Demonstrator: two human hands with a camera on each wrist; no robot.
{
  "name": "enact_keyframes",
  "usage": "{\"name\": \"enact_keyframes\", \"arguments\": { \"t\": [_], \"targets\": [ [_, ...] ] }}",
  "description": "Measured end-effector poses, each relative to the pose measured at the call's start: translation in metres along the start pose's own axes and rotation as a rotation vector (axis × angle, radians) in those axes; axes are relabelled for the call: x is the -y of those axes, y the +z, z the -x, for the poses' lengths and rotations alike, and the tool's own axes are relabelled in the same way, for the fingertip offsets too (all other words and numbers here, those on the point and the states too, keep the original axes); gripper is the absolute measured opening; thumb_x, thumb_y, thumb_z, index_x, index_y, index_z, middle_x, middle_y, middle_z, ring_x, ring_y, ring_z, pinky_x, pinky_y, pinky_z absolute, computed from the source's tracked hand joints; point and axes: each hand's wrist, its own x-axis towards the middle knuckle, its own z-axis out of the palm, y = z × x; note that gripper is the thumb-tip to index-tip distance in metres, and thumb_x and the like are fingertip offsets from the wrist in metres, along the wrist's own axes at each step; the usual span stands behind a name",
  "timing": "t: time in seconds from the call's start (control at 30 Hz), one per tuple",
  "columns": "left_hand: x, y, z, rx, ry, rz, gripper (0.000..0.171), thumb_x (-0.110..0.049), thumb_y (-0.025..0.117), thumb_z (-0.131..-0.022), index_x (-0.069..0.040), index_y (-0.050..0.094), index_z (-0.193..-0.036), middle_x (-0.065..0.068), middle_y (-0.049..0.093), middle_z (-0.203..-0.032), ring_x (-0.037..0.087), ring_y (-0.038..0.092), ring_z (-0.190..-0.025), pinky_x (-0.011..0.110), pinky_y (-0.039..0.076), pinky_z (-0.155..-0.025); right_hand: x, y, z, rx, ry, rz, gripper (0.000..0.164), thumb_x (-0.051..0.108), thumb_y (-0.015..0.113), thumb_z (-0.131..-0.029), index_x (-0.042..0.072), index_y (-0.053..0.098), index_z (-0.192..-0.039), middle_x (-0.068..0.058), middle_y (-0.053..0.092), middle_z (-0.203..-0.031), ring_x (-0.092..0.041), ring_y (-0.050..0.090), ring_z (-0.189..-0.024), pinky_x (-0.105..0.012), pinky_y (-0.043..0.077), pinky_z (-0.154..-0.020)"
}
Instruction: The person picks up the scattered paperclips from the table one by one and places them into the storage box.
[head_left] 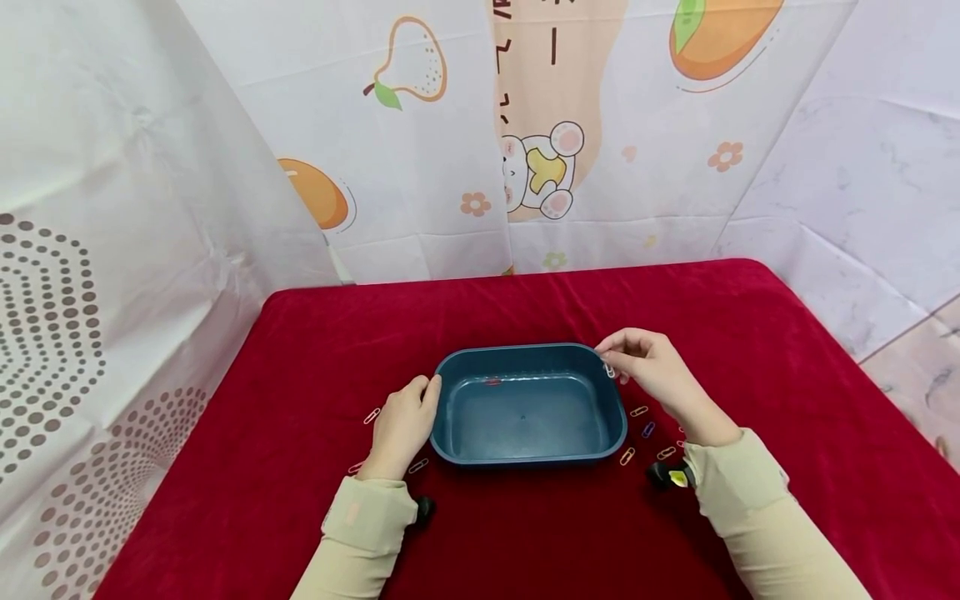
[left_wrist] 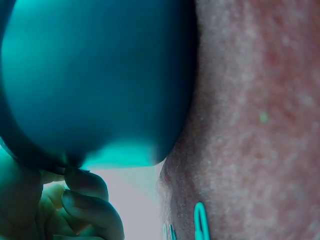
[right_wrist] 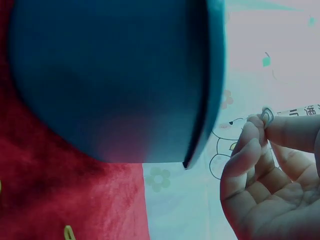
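A dark blue plastic basin [head_left: 525,458] sits on the red cloth. My left hand [head_left: 405,423] grips its left rim, and the left wrist view shows curled fingers [left_wrist: 92,197] at the basin's edge. Beside the far right corner of the rim, my right hand [head_left: 648,367] pinches a pale paper clip [right_wrist: 267,116] between thumb and fingertips. That clip is outside the basin wall in the right wrist view. Inside the basin, near the far wall, lies a small red paper clip [head_left: 492,382].
Right of the basin lie a blue paper clip [head_left: 648,429], a yellow paper clip [head_left: 627,456] and several others. To its left are a white paper clip [head_left: 372,415] and a few more, partly beside my left wrist. A printed curtain [head_left: 420,192] hangs behind the red-covered table [head_left: 337,333].
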Motion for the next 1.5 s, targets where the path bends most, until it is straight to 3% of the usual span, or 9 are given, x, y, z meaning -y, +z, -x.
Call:
{"name": "enact_keyframes", "arguments": {
  "t": [0.67,0.8,1.03,1.23,1.4,1.5],
  "targets": [
    [0.001,-0.001,-0.001,0.004,0.012,-0.004,0.041,-0.037,0.044,-0.104,-0.014,0.043,-0.071,0.003,0.04,-0.058,0.019,0.039,-0.049,0.028,0.03,-0.048,0.027,-0.001,-0.031,0.103,-0.014,0.056,0.024,0.011,0.062,-0.096,-0.007,0.064,-0.112,-0.006,0.065,-0.081,-0.017,0.06,-0.068,-0.03,0.055,-0.066],
    [0.001,-0.001,-0.001,0.004,0.014,-0.006,0.041,-0.037,0.044,-0.104,-0.014,0.042,-0.07,0.003,0.039,-0.058,0.019,0.039,-0.048,0.028,0.03,-0.048,0.033,0.002,-0.037,0.117,-0.024,0.078,0.022,0.012,0.063,-0.095,-0.004,0.066,-0.111,-0.013,0.065,-0.085,-0.022,0.061,-0.07,-0.03,0.055,-0.067],
    [0.001,-0.001,-0.001,0.003,0.012,0.004,0.042,-0.037,0.044,-0.104,-0.014,0.042,-0.07,0.003,0.039,-0.057,0.019,0.039,-0.048,0.028,0.029,-0.048,0.042,0.009,-0.047,0.143,-0.047,0.112,0.019,0.012,0.064,-0.095,-0.001,0.068,-0.108,-0.005,0.064,-0.08,-0.031,0.061,-0.071,-0.033,0.055,-0.065],
    [0.001,-0.001,-0.001,0.003,0.018,0.0,0.041,-0.037,0.044,-0.105,-0.014,0.042,-0.071,0.003,0.039,-0.057,0.019,0.039,-0.048,0.028,0.029,-0.047,0.053,0.017,-0.056,0.178,-0.061,0.147,0.017,0.014,0.064,-0.095,0.002,0.069,-0.106,-0.014,0.064,-0.083,-0.035,0.06,-0.073,-0.035,0.055,-0.065],
    [0.001,-0.001,-0.001,0.007,0.01,0.0,0.041,-0.037,0.044,-0.105,-0.014,0.042,-0.071,0.003,0.039,-0.058,0.019,0.039,-0.049,0.028,0.03,-0.048,0.06,0.025,-0.062,0.202,-0.085,0.19,0.018,0.013,0.066,-0.094,0.001,0.069,-0.106,-0.018,0.065,-0.087,-0.03,0.06,-0.073,-0.029,0.054,-0.065],
    [0.001,-0.001,-0.001,0.01,0.005,0.004,0.041,-0.037,0.044,-0.104,-0.014,0.043,-0.071,0.003,0.04,-0.058,0.019,0.039,-0.049,0.028,0.03,-0.048,0.063,0.03,-0.066,0.208,-0.084,0.208,0.017,0.012,0.066,-0.093,0.002,0.069,-0.106,-0.017,0.065,-0.086,-0.027,0.06,-0.072,-0.032,0.055,-0.067]
  ]
}}
